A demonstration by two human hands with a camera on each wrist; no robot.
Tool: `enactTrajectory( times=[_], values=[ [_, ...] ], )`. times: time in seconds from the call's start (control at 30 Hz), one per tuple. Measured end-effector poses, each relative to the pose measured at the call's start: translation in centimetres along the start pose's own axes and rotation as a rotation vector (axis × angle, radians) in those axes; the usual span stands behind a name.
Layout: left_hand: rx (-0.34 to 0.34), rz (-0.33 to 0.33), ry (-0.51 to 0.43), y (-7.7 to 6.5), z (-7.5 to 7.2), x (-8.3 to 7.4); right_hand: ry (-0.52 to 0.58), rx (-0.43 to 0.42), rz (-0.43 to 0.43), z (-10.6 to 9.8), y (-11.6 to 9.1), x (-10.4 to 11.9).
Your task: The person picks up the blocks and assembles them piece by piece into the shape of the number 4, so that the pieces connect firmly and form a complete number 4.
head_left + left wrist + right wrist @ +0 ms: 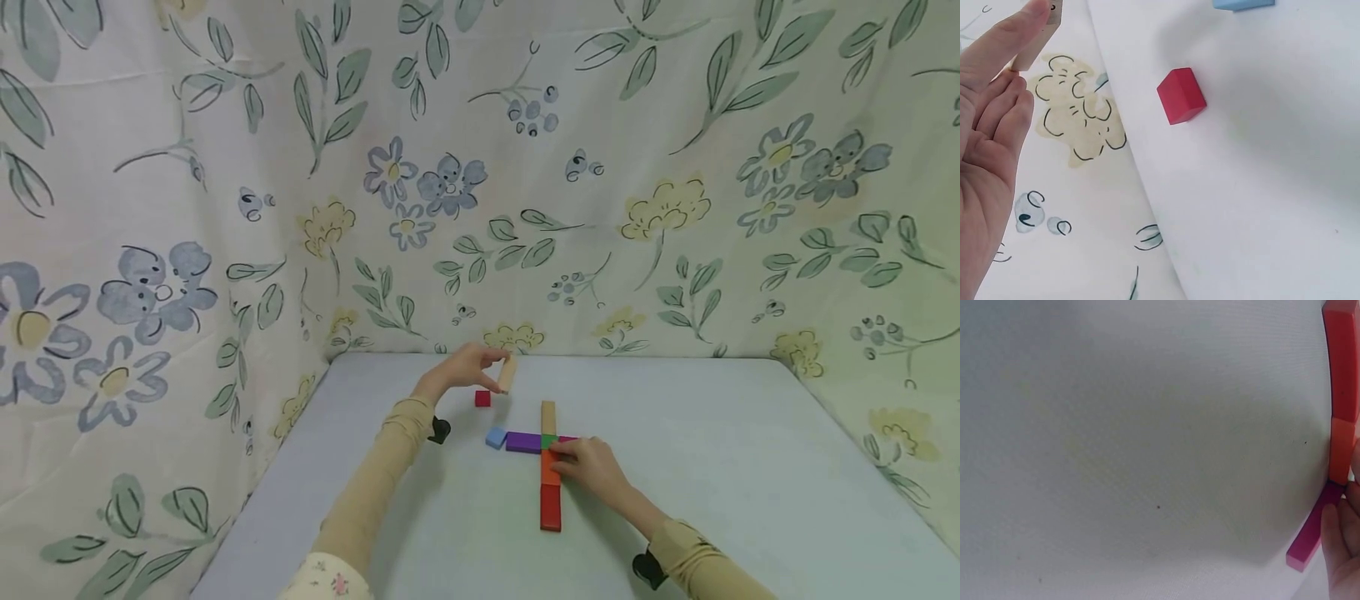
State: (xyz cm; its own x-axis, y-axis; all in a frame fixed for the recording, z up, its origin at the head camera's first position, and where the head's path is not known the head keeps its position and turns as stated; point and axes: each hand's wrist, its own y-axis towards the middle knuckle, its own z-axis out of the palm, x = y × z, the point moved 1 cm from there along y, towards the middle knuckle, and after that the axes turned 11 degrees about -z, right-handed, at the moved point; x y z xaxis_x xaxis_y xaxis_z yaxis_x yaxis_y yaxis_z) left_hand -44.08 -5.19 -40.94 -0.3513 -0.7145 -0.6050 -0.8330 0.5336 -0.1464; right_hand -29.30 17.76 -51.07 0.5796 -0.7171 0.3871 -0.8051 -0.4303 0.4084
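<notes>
My left hand [471, 367] pinches a plain wooden block [507, 375] between thumb and fingers, raised above the far part of the table. A red block [483, 399] lies below that hand, with a light blue block [496, 437] nearer me. My right hand [596, 471] rests its fingertips on the middle of a cross of blocks, at the green block [549, 440] and orange block [551, 468]. The magenta block [1315, 528] lies beside its fingers, partly covered. A purple block [523, 442], another plain wooden block [549, 417] and a longer red block [551, 508] form other arms.
The white table [750, 467] reaches back to a floral curtain [525, 167], which also hangs along the left side. A dark strapped object [649, 570] is at the right wrist, and another [440, 430] at the left.
</notes>
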Motion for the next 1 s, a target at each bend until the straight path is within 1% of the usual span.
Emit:
enactTrajectory(
  times=[0.13, 0.27, 0.4, 0.57, 0.73, 0.8, 0.9, 1.0],
  values=[
    [0.045, -0.006, 0.036, 0.2, 0.7, 0.1, 0.007, 0.008, 0.014, 0.1, 0.0, -0.1],
    [0.074, 0.019, 0.045, 0.4, 1.4, 0.4, 0.007, 0.013, 0.017, 0.0, -0.1, -0.1],
    [0.075, 0.020, 0.054, 0.5, 1.8, 0.6, 0.010, 0.014, 0.019, -0.1, 0.0, 0.1],
    [0.079, 0.008, 0.057, 0.6, 2.4, 0.9, 0.029, 0.022, 0.048, -0.2, 0.1, 0.2],
    [0.083, 0.003, 0.104, 0.7, 3.2, 1.2, 0.044, 0.029, 0.074, 0.0, 0.0, 0.1],
    [0.082, 0.010, 0.123, 0.7, 3.6, 1.3, 0.045, 0.029, 0.076, 0.0, 0.0, 0.1],
    [0.081, 0.011, 0.125, 0.7, 4.0, 1.5, 0.044, 0.025, 0.071, 0.0, 0.0, 0.0],
    [0.086, -0.011, 0.119, 0.7, 4.4, 1.6, 0.047, 0.023, 0.063, 0.0, 0.1, 0.0]
  ],
)
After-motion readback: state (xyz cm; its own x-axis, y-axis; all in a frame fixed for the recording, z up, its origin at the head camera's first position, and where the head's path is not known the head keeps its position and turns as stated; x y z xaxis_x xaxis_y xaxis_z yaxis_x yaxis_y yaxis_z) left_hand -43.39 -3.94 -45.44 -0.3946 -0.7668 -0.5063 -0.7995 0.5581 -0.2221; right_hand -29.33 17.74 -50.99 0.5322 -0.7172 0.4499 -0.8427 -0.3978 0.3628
